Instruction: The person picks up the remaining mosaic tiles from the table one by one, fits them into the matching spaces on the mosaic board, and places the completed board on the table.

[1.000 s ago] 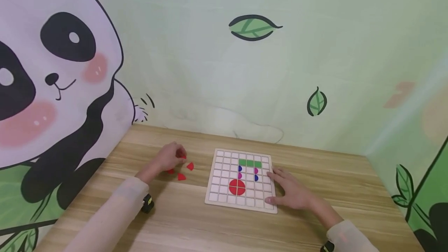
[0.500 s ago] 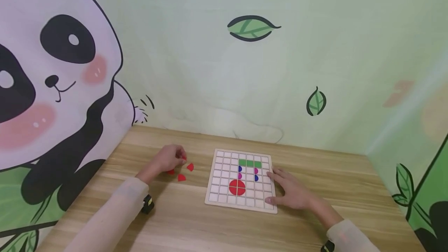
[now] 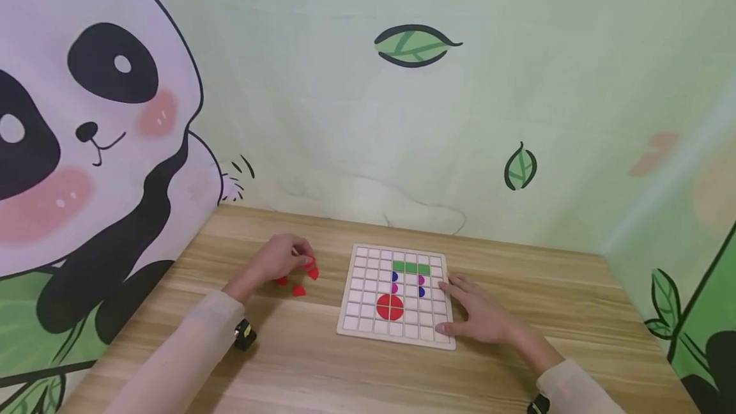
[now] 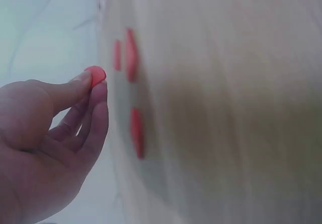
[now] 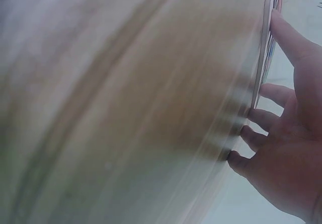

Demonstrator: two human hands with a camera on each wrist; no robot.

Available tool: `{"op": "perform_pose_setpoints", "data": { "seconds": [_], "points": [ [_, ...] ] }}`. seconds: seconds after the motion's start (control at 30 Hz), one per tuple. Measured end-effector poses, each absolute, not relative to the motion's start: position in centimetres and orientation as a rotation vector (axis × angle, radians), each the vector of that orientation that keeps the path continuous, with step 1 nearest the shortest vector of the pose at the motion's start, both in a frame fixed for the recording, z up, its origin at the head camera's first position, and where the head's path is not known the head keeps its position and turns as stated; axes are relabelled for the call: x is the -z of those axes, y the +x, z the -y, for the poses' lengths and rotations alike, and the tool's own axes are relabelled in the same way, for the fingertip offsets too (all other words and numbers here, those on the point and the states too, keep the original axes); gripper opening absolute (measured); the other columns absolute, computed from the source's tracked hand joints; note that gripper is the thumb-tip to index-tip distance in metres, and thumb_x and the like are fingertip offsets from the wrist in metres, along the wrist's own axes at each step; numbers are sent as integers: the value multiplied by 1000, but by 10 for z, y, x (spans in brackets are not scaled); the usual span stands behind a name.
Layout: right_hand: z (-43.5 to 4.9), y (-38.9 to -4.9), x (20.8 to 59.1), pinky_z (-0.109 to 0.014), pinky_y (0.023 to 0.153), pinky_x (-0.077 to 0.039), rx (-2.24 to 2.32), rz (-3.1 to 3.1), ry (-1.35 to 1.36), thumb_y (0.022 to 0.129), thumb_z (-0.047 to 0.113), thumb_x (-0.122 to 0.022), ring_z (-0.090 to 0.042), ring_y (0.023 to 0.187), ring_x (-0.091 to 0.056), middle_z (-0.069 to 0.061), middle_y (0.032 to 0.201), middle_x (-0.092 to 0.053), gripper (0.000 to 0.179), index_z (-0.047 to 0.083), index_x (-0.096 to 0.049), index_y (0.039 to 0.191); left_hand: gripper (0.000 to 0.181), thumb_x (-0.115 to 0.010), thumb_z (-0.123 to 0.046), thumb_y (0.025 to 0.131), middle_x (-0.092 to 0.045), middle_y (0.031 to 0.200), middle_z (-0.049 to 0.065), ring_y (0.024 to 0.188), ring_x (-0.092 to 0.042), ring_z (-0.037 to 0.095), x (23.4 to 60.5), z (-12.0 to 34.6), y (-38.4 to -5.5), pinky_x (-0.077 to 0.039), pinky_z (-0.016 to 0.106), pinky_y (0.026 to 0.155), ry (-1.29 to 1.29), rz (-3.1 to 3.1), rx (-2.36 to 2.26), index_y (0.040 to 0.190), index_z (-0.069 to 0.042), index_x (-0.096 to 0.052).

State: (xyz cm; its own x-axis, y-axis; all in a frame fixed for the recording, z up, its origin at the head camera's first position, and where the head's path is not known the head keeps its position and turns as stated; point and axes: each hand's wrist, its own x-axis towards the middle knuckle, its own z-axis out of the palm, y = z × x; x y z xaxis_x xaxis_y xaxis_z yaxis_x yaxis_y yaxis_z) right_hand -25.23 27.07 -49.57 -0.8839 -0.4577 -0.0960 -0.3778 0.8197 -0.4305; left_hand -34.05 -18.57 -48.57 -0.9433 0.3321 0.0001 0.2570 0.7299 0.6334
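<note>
My left hand (image 3: 282,257) pinches a small red wedge-shaped piece (image 4: 97,76) between thumb and fingertips, raised a little above the table. Beneath and beside it lie loose red quarter-circle pieces: one nearest the fingertips (image 3: 313,274), one closer to the front (image 3: 299,291) and one partly hidden by the hand (image 3: 282,280). To the right is a white gridded board (image 3: 362,276) with a light wooden rim. On it sit a red circle (image 3: 384,302) made of quarters, a green bar (image 3: 411,268), and blue and magenta half-circles. My right hand (image 3: 480,313) rests with spread fingers along the board's right edge.
The pieces and board lie on a wood-grain table (image 3: 322,363). A pale green wall cloth (image 3: 322,114) printed with a panda and leaves rises behind the table's back edge and on both sides.
My left hand has shifted slightly to the right with the red piece, over the nearest loose quarter. The right hand and the board have stayed in place.
</note>
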Motion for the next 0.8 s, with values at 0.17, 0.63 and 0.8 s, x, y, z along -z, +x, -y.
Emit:
{"op": "perform_pose_setpoints", "data": {
  "seconds": [0.17,0.63,0.8],
  "points": [
    [-271,-253,496,-70,121,-22,595,-2803,-640,90,64,-75,-49,158,-17,-21,172,-25,98,6,-41,162,6,-73,-7,100,-69,97,1,88,-66,18,473,167,-337,-58,33,79,569,-2766,-1085,105,-10,-75],
    [-272,-252,493,-70,120,-24,594,-2824,-673,91,62,-75,-51,156,-20,-22,171,-26,96,5,-42,161,5,-67,-14,106,-70,95,4,91,-72,34,449,106,-328,-55,30,70,712,-2684,-1256,102,-11,-67],
    [-272,-251,493,-70,120,-24,583,-2816,-679,92,63,-74,-50,157,-20,-22,171,-26,96,6,-42,161,5,-69,-16,105,-68,92,1,86,-64,23,451,90,-324,-54,30,72,708,-2697,-1202,101,-13,-66]
  ]
}}
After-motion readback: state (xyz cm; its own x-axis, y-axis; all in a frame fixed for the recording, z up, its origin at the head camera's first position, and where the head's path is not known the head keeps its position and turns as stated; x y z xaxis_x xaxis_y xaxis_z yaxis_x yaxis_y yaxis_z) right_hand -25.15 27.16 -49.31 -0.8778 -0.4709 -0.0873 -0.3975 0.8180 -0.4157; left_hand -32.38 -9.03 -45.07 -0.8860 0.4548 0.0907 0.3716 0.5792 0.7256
